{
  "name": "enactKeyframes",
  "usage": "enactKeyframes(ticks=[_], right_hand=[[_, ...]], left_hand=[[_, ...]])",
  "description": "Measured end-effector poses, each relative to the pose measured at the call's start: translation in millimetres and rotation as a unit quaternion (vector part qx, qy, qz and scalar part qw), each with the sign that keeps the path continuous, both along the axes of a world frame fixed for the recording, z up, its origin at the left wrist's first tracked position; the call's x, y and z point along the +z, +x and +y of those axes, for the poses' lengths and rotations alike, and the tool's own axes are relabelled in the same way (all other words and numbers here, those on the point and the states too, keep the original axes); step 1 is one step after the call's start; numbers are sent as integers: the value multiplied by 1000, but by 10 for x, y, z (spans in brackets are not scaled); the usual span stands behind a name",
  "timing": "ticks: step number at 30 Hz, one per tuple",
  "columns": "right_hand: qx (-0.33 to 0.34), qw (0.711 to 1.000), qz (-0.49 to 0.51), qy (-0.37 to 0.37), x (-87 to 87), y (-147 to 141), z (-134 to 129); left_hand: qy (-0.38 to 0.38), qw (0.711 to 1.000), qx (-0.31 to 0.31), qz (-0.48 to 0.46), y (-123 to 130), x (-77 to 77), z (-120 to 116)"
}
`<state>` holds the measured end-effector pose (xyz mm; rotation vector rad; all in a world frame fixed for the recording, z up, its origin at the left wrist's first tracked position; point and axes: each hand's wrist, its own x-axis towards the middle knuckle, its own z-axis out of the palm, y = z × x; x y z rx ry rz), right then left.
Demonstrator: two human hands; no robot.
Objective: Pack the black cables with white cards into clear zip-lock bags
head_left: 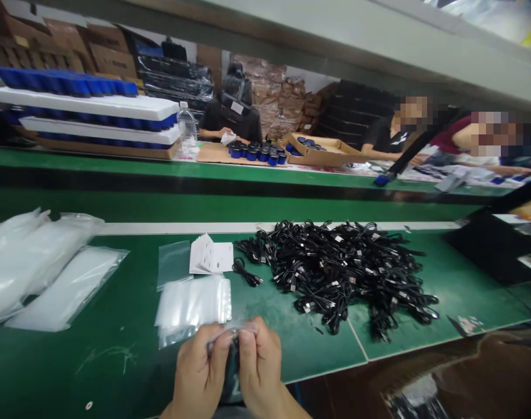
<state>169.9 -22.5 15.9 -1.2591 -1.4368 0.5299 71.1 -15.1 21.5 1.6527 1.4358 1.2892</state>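
Note:
Close to the table's front edge, my left hand point(199, 368) and my right hand point(262, 362) pinch the top edge of a clear plastic bag point(234, 326). Both thumbs press side by side on its rim. Something dark shows below, between the hands; I cannot make out what it is. Just beyond the hands lies a stack of clear bags point(191, 305). Behind that sits a fanned stack of white printed cards point(211, 256), with one black coiled USB cable point(247, 272) to its right. A large heap of such cables point(344, 267) spreads further right.
Big packs of plastic bags point(25, 262) lie at the left on the green table point(130, 302). Across a raised ledge stand trays of blue items point(103, 107), a clear bottle point(187, 125) and an open carton point(322, 152). Several people sit beyond. A shelf point(335, 35) hangs overhead.

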Motion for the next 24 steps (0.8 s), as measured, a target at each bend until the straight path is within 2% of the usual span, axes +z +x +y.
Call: enactKeyframes(ticks=[2,6,8,11,15,18,21,24], right_hand=[[30,998,34,-36,52,51,17],[72,991,57,-94,162,201,46],[81,990,47,-106,186,256,52],[82,991,32,-106,181,280,54],[72,994,16,-84,170,260,62],[84,992,5,-96,190,258,67],[116,986,-8,-115,203,247,53],[110,987,-13,-114,180,209,37]], left_hand=[[-20,1000,-21,-11,-51,55,49],[-86,991,-102,-14,-238,140,203],[-135,981,-138,-18,-331,155,259],[-179,971,-156,-21,-403,177,280],[-156,978,-135,-23,-374,227,233],[-142,983,-110,-33,-349,234,216],[-156,975,-155,-18,-361,202,236],[-159,969,-190,0,-369,175,247]])
